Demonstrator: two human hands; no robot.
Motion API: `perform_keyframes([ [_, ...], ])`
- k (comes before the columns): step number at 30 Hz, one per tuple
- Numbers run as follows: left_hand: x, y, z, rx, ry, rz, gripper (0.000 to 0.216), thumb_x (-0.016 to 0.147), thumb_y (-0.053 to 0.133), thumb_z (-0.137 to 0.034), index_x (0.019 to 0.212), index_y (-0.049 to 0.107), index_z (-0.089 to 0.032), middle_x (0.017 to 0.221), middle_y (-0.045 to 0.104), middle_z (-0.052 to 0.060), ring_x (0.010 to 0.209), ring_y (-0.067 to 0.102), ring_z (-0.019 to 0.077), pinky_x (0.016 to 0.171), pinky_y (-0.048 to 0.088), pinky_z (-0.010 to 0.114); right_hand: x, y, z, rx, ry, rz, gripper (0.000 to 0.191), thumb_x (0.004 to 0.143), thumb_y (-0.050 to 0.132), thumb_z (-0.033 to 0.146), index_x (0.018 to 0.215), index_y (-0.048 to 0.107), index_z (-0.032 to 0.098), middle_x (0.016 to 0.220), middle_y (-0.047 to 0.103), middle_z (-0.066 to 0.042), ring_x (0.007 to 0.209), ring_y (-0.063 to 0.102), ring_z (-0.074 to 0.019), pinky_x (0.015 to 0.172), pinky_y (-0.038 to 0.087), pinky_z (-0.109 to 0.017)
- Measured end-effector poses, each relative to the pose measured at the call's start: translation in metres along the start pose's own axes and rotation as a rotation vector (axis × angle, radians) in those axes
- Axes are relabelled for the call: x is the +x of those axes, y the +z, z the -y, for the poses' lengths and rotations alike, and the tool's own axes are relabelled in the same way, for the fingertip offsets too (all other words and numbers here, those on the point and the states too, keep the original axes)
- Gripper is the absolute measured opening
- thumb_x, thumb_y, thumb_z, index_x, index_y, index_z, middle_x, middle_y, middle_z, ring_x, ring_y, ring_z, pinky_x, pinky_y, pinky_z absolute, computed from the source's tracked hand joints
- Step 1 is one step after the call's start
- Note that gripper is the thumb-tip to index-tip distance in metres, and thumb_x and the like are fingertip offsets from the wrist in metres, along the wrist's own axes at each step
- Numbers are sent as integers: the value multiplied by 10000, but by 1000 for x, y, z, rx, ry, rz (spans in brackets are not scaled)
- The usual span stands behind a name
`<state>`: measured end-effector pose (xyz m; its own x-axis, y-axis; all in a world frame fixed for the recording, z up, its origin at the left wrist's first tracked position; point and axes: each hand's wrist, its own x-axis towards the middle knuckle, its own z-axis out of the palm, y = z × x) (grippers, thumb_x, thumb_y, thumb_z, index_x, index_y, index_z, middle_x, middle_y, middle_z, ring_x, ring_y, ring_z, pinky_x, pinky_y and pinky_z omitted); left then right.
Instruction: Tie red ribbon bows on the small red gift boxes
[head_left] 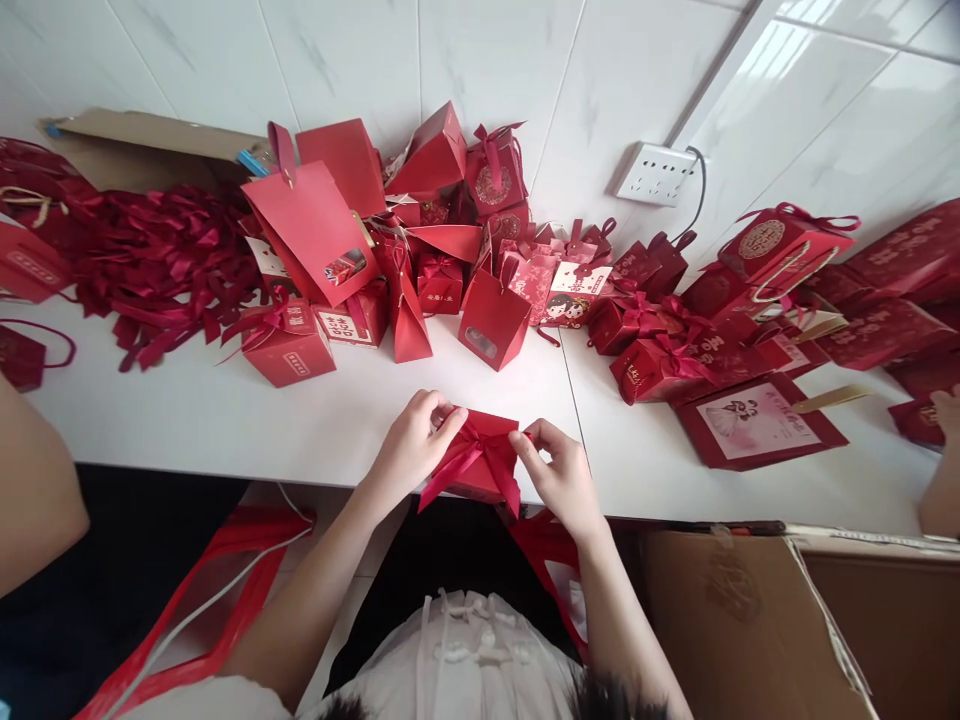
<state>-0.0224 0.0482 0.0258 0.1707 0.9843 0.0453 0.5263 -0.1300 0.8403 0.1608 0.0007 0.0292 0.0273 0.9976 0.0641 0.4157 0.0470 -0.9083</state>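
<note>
A small red gift box [491,487] stands at the table's front edge, right before me, with a dark red ribbon bow [480,447] tied on it. At the bow's left side my left hand [421,440] is closed, thumb and fingers pinching a loop. My right hand [556,470] pinches the loop on the other side. The ribbon's two tails hang down toward me over the box. Beyond my hands stand a red box with a small window [495,322] and a red box with a bow [289,343].
Many red gift boxes and bags crowd the wall side. A heap of dark red ribbons [165,250] lies at left by a cardboard box [157,135]. An open cardboard carton [720,600] stands below the table at right. Other people's arms show at both sides.
</note>
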Motion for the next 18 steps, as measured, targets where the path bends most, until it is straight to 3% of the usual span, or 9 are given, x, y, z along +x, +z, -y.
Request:
perform_keyframes([
  [7, -16, 8, 4, -210, -141, -50, 369, 847, 488, -394, 590, 308, -199, 545, 292, -60, 498, 332, 89, 518, 305, 220, -1, 19, -18, 344, 224, -97, 443, 816, 526, 502, 550, 332, 206, 538, 290, 59, 510, 261, -85, 487, 240, -236],
  [12, -19, 15, 8, -286, -155, -69, 368, 849, 478, -372, 577, 303, -196, 544, 264, -60, 517, 295, 88, 517, 281, 219, -2, 27, -29, 620, 341, -102, 413, 777, 583, 488, 572, 369, 201, 569, 336, 54, 523, 312, -88, 519, 279, -232],
  [18, -19, 17, 9, -273, -161, -70, 344, 862, 449, -346, 590, 296, -202, 536, 265, -61, 503, 291, 89, 500, 272, 223, -4, 31, -39, 715, 371, -105, 427, 752, 617, 513, 583, 375, 204, 544, 346, 59, 495, 298, -83, 491, 271, -224],
])
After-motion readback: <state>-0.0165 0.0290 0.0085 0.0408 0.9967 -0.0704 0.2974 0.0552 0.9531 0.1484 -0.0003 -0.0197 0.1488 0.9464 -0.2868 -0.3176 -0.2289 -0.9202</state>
